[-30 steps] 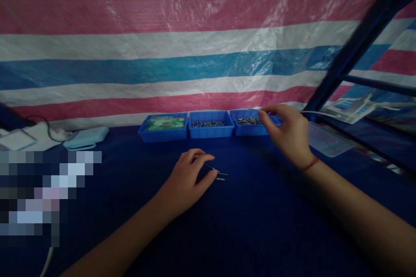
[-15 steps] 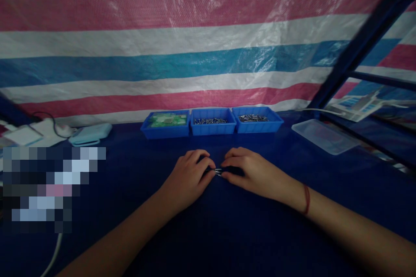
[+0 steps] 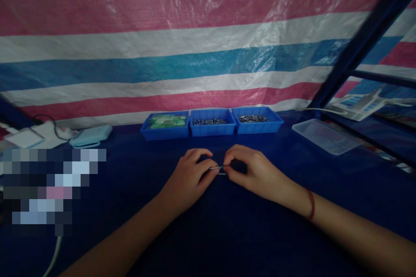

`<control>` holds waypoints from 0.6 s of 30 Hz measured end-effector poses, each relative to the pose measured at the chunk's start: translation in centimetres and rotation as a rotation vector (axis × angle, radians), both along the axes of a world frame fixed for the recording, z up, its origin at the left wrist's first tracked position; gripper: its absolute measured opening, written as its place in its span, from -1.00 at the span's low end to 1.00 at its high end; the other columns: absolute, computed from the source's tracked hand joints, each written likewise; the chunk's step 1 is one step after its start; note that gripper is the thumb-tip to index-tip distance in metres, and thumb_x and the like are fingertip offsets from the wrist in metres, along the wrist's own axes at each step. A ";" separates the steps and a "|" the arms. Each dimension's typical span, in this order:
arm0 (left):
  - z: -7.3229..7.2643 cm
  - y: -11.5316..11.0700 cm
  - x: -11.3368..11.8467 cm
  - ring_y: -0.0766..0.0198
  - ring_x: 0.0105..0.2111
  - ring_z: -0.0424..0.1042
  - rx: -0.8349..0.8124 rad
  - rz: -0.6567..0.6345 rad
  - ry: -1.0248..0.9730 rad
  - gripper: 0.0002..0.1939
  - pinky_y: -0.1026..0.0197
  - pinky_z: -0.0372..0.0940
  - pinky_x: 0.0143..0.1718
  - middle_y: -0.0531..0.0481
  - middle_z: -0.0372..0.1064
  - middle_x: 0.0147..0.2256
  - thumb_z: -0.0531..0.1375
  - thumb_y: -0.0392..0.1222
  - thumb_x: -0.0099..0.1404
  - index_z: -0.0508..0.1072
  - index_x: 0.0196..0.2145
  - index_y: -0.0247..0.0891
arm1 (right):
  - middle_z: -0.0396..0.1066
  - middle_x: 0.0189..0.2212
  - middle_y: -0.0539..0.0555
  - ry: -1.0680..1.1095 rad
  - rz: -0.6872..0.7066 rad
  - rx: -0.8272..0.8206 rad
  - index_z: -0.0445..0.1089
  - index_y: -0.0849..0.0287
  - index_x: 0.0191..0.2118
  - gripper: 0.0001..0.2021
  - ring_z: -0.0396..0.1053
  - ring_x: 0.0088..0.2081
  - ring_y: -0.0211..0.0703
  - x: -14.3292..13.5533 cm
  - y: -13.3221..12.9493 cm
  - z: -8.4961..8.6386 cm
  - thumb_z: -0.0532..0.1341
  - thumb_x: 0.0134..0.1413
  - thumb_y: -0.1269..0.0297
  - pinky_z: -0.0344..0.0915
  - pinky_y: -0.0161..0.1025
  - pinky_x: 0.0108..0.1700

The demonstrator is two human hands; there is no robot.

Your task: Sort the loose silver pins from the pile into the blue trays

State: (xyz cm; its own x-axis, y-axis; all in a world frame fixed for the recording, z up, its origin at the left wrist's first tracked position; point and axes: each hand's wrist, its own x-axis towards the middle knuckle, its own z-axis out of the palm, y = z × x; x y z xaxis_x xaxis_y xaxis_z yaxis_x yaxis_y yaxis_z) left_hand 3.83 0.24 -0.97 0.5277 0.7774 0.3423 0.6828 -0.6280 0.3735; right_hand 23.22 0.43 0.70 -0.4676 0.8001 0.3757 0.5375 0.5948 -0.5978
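Note:
My left hand [image 3: 195, 171] is closed, thumb and forefinger pinched around slim metal pieces. My right hand [image 3: 248, 166] pinches the right end of a thin metal rod [image 3: 216, 167], which spans the small gap between both hands. A second short silvery piece [image 3: 222, 174] shows just below it, by the left thumb tip; whether the thumb touches it, I cannot tell. The pieces are too small to name exactly. Both hands are low over the dark blue table [image 3: 208, 233].
Three blue bins stand at the back: a left bin [image 3: 164, 135] with green packets, a middle bin [image 3: 212, 130] and a right bin [image 3: 260, 128] with many small metal pieces. A clear plastic lid [image 3: 325, 137] lies right, a light-blue case [image 3: 91, 136] left. A white cable [image 3: 54, 255] runs front left.
My right thumb and fingertips have come together on the end of a thin rod, which is now drawn out between the hands. My left hand has barely moved.

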 end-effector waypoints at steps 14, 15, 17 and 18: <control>0.7 -0.7 0.7 0.22 -0.08 0.30 -0.201 -0.039 -0.316 -0.80 0.09 0.22 -0.01 -0.06 0.28 -0.14 0.00 -0.21 0.37 0.42 -0.25 -0.22 | 0.39 -0.42 0.03 0.388 -0.029 -0.260 0.41 0.17 -0.35 -0.89 0.35 -0.41 -0.25 -0.7 -1.1 0.5 0.22 0.03 0.26 0.30 -0.27 -0.36; 0.7 -0.8 0.8 0.22 -0.08 0.30 -0.224 -0.051 -0.327 -0.80 0.09 0.22 0.00 -0.05 0.29 -0.14 0.00 -0.21 0.37 0.42 -0.26 -0.22 | 0.40 -0.41 0.03 0.395 -0.026 -0.255 0.42 0.17 -0.35 -0.89 0.35 -0.39 -0.24 -0.7 -1.1 0.5 0.22 0.03 0.25 0.31 -0.26 -0.36; 0.9 -0.8 1.0 0.22 -0.09 0.30 -0.256 -0.064 -0.341 -0.79 0.09 0.22 0.00 -0.05 0.29 -0.15 0.00 -0.22 0.37 0.42 -0.27 -0.21 | 0.41 -0.40 0.04 0.403 -0.019 -0.241 0.43 0.16 -0.35 -0.88 0.37 -0.37 -0.23 -0.7 -1.2 0.6 0.23 0.02 0.23 0.32 -0.25 -0.34; 0.9 -0.9 1.0 0.22 -0.09 0.30 -0.269 -0.066 -0.347 -0.80 0.09 0.23 -0.01 -0.05 0.30 -0.15 0.00 -0.21 0.37 0.42 -0.27 -0.21 | 0.41 -0.40 0.04 0.405 -0.018 -0.235 0.44 0.16 -0.36 -0.88 0.37 -0.37 -0.22 -0.7 -1.2 0.6 0.23 0.02 0.22 0.32 -0.25 -0.34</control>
